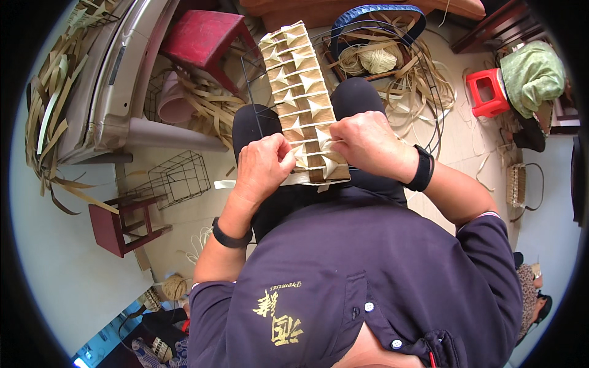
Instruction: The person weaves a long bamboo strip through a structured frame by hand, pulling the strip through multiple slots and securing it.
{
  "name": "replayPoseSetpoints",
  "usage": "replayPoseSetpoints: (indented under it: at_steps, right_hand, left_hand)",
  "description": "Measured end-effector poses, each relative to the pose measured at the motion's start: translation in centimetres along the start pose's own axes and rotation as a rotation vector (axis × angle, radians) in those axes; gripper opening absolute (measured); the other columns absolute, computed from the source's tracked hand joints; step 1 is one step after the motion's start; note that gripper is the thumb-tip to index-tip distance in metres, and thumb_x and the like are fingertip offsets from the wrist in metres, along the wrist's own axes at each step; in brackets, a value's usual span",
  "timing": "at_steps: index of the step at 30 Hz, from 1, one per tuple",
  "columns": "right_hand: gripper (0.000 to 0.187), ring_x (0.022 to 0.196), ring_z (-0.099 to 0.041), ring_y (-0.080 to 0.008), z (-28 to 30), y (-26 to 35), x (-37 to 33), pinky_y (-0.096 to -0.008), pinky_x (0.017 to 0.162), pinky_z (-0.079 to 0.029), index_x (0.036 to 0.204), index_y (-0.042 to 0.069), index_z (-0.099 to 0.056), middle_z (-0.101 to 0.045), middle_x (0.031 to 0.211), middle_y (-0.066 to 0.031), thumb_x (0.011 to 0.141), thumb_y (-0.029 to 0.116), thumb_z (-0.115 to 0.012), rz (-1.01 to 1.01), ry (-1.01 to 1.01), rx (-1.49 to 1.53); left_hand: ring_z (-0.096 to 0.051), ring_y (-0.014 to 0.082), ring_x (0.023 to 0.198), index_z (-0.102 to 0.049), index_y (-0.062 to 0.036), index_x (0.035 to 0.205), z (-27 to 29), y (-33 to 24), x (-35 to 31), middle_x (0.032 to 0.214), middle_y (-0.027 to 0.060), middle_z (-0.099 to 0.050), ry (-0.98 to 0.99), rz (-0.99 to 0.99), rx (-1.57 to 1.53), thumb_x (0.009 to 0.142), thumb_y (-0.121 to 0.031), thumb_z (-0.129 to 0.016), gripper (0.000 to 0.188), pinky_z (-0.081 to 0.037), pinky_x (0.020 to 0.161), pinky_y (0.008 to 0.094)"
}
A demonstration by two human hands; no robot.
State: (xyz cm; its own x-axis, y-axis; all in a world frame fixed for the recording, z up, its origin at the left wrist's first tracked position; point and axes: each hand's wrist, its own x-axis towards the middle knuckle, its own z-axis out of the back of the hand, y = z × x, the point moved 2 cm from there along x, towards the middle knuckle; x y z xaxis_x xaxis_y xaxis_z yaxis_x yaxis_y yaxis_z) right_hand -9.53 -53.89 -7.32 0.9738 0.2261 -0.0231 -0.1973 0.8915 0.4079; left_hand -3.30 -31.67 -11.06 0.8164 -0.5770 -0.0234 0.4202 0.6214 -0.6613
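Across my lap lies a long, narrow woven basket of tan and brown flat strips, crossed by pale cords and folded pale points, on a dark wire frame. My left hand is closed at its near left edge, with thumb and fingertips pressed together. What that pinch holds is hidden. A loose white strip sticks out beside my left wrist. At the right edge, slightly farther up, my right hand is closed, pinching a pale strip against the weave. Both hands touch the basket.
Beyond my knees sits a blue-handled basket with balls of pale cord and loose strips. Red stools stand on both sides. Bare wire frames and a brown stool lie left. Strips hang at far left.
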Motion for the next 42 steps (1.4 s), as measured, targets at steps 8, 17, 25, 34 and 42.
replayPoseSetpoints:
  at_steps: [8,17,25,34,42]
  right_hand:
    - [0.017,0.070,-0.069,-0.0342,4.7,-5.5,-2.8,-0.0441,0.065,-0.053,0.081,0.007,-0.074,-0.069,0.070,-0.0131,0.082,0.024,-0.078,-0.278,0.235,0.308]
    - [0.018,0.065,-0.068,-0.0322,3.4,-4.2,-2.3,-0.0416,0.063,-0.052,0.083,0.003,-0.071,-0.066,0.067,-0.0145,0.087,0.021,-0.075,-0.058,0.163,0.292]
    - [0.020,0.065,-0.053,-0.0053,2.4,-7.9,-6.3,-0.0255,0.059,-0.042,0.088,0.001,-0.065,-0.059,0.069,0.0023,0.096,0.017,-0.074,-0.228,0.494,0.856]
    - [0.013,0.065,-0.054,-0.0068,4.0,-15.9,-14.1,-0.0286,0.060,-0.045,0.085,0.001,-0.066,-0.062,0.070,0.0016,0.087,0.008,-0.077,-0.425,0.482,0.946]
    - [0.020,0.073,-0.065,-0.0374,10.0,-9.6,-10.9,-0.0430,0.066,-0.049,0.087,0.002,-0.066,-0.063,0.076,-0.0193,0.075,0.009,-0.079,-0.231,-0.023,-0.003]
  left_hand:
    - [-0.068,0.0335,0.071,-0.066,-0.0063,0.081,0.2,-0.7,-0.5,0.078,0.0114,-0.068,-0.118,-0.100,0.139,0.081,-0.017,-0.069,0.011,-0.054,0.067,0.0439]
    - [-0.069,0.0357,0.076,-0.068,-0.0076,0.074,2.8,0.8,-0.3,0.078,0.0130,-0.071,0.131,0.204,0.483,0.076,-0.021,-0.067,0.014,-0.054,0.072,0.0476]
    - [-0.066,0.0306,0.081,-0.065,-0.0091,0.079,1.2,-0.5,0.7,0.078,0.0073,-0.066,-0.015,-0.259,0.394,0.082,-0.017,-0.073,0.012,-0.049,0.078,0.0424]
    - [-0.068,0.0352,0.087,-0.069,-0.0090,0.091,4.0,3.3,-0.7,0.087,0.0122,-0.072,-0.021,-0.077,0.535,0.079,-0.011,-0.063,0.014,-0.052,0.081,0.0474]
    - [-0.071,0.0372,0.077,-0.074,-0.0114,0.078,4.1,0.8,-0.3,0.077,0.0142,-0.072,0.093,0.070,0.551,0.084,-0.023,-0.068,0.015,-0.056,0.076,0.0485]
